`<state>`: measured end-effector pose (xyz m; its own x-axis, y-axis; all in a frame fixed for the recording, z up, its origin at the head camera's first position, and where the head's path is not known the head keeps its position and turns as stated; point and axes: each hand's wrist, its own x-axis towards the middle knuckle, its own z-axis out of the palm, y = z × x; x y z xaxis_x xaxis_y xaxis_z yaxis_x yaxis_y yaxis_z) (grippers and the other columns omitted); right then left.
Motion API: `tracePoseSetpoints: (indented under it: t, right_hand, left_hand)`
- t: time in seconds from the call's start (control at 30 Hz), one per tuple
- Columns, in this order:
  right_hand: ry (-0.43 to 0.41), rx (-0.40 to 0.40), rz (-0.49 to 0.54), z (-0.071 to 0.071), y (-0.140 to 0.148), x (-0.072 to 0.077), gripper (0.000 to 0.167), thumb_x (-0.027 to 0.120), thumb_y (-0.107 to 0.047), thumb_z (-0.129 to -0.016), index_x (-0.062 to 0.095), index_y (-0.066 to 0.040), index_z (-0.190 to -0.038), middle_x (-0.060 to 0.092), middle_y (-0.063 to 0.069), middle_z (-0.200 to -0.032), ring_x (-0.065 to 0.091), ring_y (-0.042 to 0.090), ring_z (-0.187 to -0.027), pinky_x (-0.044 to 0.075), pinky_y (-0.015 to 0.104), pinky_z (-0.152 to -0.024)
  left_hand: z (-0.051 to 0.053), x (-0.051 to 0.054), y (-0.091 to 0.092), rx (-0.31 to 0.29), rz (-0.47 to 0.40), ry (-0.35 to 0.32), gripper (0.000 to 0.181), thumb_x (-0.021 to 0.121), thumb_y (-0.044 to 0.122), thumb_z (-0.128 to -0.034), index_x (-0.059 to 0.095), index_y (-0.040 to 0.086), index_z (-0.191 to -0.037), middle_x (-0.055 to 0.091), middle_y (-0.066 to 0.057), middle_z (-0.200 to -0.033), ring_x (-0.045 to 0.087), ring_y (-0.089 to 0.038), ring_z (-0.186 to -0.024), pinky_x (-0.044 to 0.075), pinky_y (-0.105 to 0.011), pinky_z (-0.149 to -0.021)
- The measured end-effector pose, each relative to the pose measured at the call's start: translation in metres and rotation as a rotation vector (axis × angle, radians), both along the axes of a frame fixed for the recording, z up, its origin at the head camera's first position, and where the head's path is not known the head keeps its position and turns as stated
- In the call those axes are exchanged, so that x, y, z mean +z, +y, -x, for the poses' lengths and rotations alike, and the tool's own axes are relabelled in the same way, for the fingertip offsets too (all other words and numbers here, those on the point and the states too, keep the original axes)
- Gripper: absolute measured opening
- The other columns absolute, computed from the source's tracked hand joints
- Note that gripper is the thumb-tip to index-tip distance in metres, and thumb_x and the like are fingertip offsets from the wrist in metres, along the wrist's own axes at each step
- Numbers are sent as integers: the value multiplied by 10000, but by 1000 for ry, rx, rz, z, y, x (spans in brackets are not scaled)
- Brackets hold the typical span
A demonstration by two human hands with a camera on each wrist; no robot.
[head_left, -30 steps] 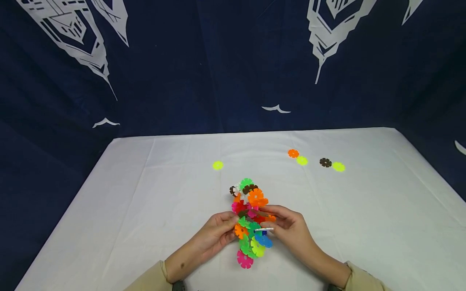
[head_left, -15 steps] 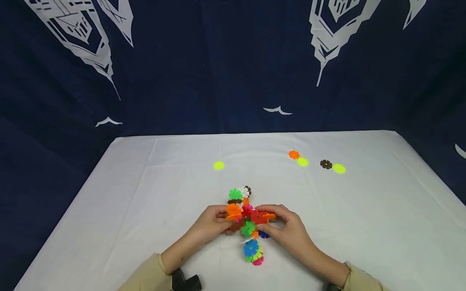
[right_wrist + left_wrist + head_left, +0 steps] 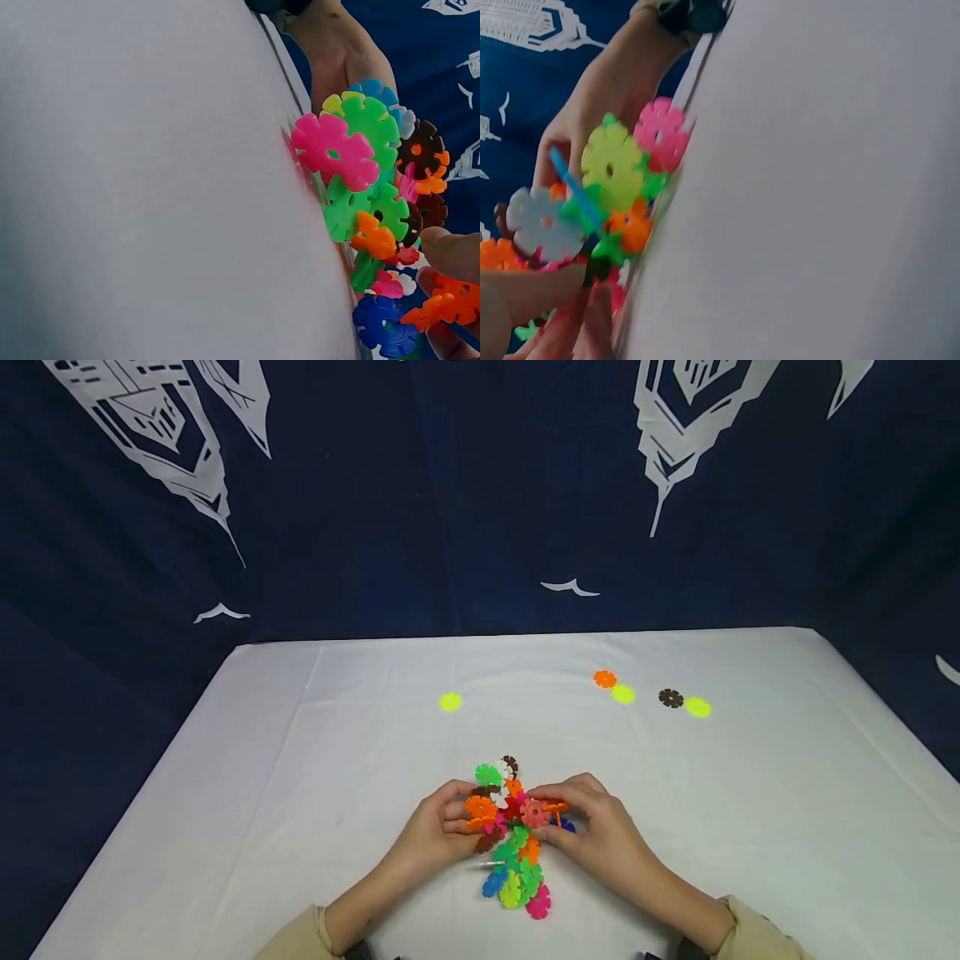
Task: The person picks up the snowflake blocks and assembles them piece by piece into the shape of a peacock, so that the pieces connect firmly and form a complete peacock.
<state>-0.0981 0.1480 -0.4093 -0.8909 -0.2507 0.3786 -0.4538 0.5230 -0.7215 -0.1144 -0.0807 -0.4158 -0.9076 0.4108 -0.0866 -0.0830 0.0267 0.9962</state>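
Note:
A multicoloured construction of interlocking plastic snowflake discs (image 3: 512, 862) is held between both hands over the white table. My left hand (image 3: 435, 827) grips its left side, by the brown and orange discs (image 3: 480, 807). On the other side my right hand (image 3: 592, 822) pinches near a red disc (image 3: 535, 813) and an orange one, with a dark blue disc (image 3: 385, 325) beside its fingers. Toward me the lower end carries green, yellow and blue discs and a pink disc (image 3: 334, 152). A light grey-blue disc (image 3: 545, 223) faces the left wrist view. Some fingertips are hidden behind the discs.
Loose discs lie farther back on the white tablecloth (image 3: 337, 735): a yellow one (image 3: 451, 702), an orange one (image 3: 605, 679) touching another yellow, and a dark brown one (image 3: 671, 698) beside a further yellow. A dark blue patterned curtain (image 3: 450, 502) hangs behind the table.
The construction has been turned in the hands: its blue disc swung from right to left, the lower pink disc from left to right. The left hand now grips the orange and brown side.

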Motion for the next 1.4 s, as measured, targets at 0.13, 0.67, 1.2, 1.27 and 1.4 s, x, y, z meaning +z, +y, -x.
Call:
tracePoseSetpoints:
  t: [0.13, 0.67, 1.2, 1.27, 1.4]
  right_hand:
    - [-14, -7, -2, 2, 2, 1, 408, 852, -121, -662, 704, -206, -1033, 581, -180, -923, 518, 58, -891, 518, 268, -744]
    - [-116, -41, 33, -5, 3, -6, 416, 851, -128, -662, 701, -233, -1036, 585, -174, -945, 545, 61, -904, 517, 272, -763]
    - [-196, -143, 152, -5, 8, -2, 376, 837, -131, -684, 703, -232, -1021, 634, -115, -963, 580, 94, -795, 514, 284, -706]
    - [-204, -149, 166, -5, 10, -3, 380, 837, -115, -682, 703, -226, -1020, 639, -104, -970, 582, 104, -793, 513, 282, -700]
    - [-211, -144, 169, -5, 10, -4, 382, 837, -115, -684, 703, -219, -1026, 642, -92, -991, 579, 120, -817, 512, 287, -717]
  left_hand:
    - [1, -2, 7, 55, 24, 81, 411, 680, -139, -752, 513, -60, -1119, 669, -179, -929, 652, -213, -767, 548, -288, -717]
    - [-8, -4, 15, 97, 227, 255, 582, 733, -106, -704, 521, 112, -1200, 690, 4, -800, 439, -64, -442, 438, -163, -462]
    - [-2, 0, 13, 167, 419, 481, 554, 784, -44, -666, 433, 128, -1057, 620, 101, -772, 514, -87, -661, 450, -236, -592]
    - [-4, -3, 9, 210, 494, 501, 563, 821, 3, -642, 438, 115, -1038, 583, 90, -823, 503, -119, -755, 444, -266, -654]
    - [-9, -7, 6, 243, 648, 542, 424, 860, 104, -610, 591, 78, -937, 489, 40, -912, 424, -178, -859, 393, -351, -741]
